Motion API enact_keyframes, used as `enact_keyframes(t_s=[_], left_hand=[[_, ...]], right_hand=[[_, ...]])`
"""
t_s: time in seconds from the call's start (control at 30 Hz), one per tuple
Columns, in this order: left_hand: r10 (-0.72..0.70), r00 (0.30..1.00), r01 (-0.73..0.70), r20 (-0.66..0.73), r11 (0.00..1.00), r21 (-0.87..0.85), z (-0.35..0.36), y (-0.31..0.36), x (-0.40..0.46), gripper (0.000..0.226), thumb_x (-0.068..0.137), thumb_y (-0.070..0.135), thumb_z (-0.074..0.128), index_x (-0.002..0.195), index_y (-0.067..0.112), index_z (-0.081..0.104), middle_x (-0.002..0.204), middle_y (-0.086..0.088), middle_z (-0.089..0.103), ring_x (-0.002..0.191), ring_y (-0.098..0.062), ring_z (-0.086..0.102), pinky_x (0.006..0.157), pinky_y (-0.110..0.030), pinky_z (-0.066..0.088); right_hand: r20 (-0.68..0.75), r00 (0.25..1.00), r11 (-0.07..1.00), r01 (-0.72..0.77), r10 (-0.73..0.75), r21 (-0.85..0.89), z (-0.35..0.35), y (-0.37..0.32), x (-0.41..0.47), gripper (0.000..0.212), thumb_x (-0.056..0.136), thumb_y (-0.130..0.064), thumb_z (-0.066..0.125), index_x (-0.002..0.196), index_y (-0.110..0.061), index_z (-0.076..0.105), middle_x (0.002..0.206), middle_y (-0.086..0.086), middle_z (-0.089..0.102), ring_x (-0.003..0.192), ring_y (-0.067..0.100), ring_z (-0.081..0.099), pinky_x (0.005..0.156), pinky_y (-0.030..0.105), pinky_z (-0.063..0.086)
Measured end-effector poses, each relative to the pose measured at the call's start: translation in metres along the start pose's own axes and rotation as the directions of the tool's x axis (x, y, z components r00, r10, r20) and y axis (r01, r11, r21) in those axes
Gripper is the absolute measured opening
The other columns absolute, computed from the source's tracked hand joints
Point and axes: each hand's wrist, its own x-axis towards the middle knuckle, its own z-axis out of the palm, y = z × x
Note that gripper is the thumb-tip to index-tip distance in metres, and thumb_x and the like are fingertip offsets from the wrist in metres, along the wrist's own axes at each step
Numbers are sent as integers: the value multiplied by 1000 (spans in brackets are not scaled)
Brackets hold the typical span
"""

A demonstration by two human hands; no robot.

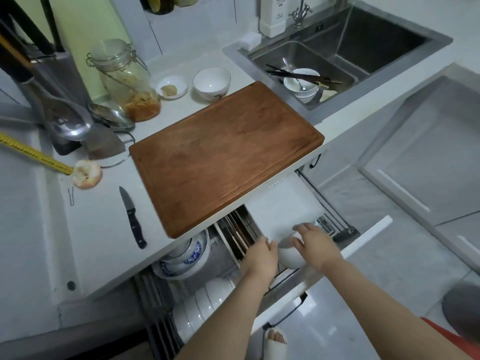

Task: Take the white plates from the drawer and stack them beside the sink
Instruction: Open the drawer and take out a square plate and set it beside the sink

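Both of my forearms reach down into the open drawer (363, 240) under the worktop, and I work outward from the hands. My left hand (259, 252) has its fingers curled down at the near side of a white dish (291, 255) that stands in the wire rack; my right hand (315, 241) curves over its top and far side, so I judge that both are taking hold of it, though blur hides the fingertips and I cannot tell how firm the hold is. Whether this piece is a plate or a bowl is also unclear from here. More white plates (205, 305) stand on edge in the rack below my left arm, and blue-patterned bowls (187, 255) sit further left under the counter edge. To do this step well, I would lift straight up until the rim is free of the rack wires, keeping clear of the overhanging wooden cutting board (223, 154). Beyond the board lies the sink (363, 48), holding a bowl (301, 83) and chopsticks; the stack belongs beside it, and I see no white plates there yet. On the counter, a small knife (133, 216) lies left of the board.
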Motion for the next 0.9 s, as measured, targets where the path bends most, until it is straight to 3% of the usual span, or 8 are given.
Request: enact_keyframes(t_s=[0.13, 0.37, 0.5, 0.63, 0.77, 0.9], left_hand=[[-75, 997, 75, 10, 996, -38, 5, 8, 37, 45, 97, 37, 39, 135, 14, 41, 135, -12, 55, 117, -32, 56, 95, -41, 48], [-221, 974, 223, -55, 975, 23, 16, 5, 99, 36, 97, 29, 39, 126, 7, 42, 128, -16, 59, 111, -34, 61, 87, -40, 50], [-236, 959, 249, -158, 966, 67, 23, 1, 122, 34, 96, 29, 42, 119, 4, 43, 122, -14, 62, 104, -33, 64, 75, -36, 51], [-218, 952, 240, -214, 968, 80, 28, -6, 131, 33, 96, 28, 46, 118, 3, 42, 118, -16, 64, 101, -32, 66, 77, -40, 58], [-206, 948, 235, -241, 967, 98, 31, -5, 131, 34, 96, 28, 49, 118, 3, 43, 120, -15, 64, 105, -30, 66, 76, -38, 58], [-193, 949, 232, -250, 963, 137, 32, -3, 129, 34, 96, 29, 48, 118, 3, 43, 123, -12, 63, 108, -29, 64, 74, -35, 54]], right_hand=[[-16, 998, 998, -56, 56, 9, -5, 11, 32, 45, 99, -32, 40, 139, -13, 39, 145, 5, 41, 131, 26, 39, 106, 39, 38], [-132, 968, 976, -217, 212, -25, -2, 32, 95, 50, 98, -26, 40, 145, -11, 26, 149, 7, 35, 135, 27, 33, 108, 39, 34], [-195, 935, 945, -317, 297, -85, 6, 43, 118, 51, 93, -11, 47, 141, -10, 29, 141, 9, 41, 128, 29, 38, 99, 36, 39], [-248, 911, 927, -362, 329, -101, 13, 50, 129, 59, 81, 3, 53, 136, -11, 37, 130, 13, 46, 121, 31, 42, 93, 36, 42], [-322, 873, 926, -377, 366, 30, 15, 53, 139, 41, 88, -2, 50, 128, -11, 49, 123, 14, 52, 115, 34, 45, 91, 40, 40], [-368, 837, 905, -308, 404, 293, 13, 61, 142, 39, 85, 5, 47, 118, -10, 62, 113, 18, 59, 108, 38, 51, 82, 44, 47]])
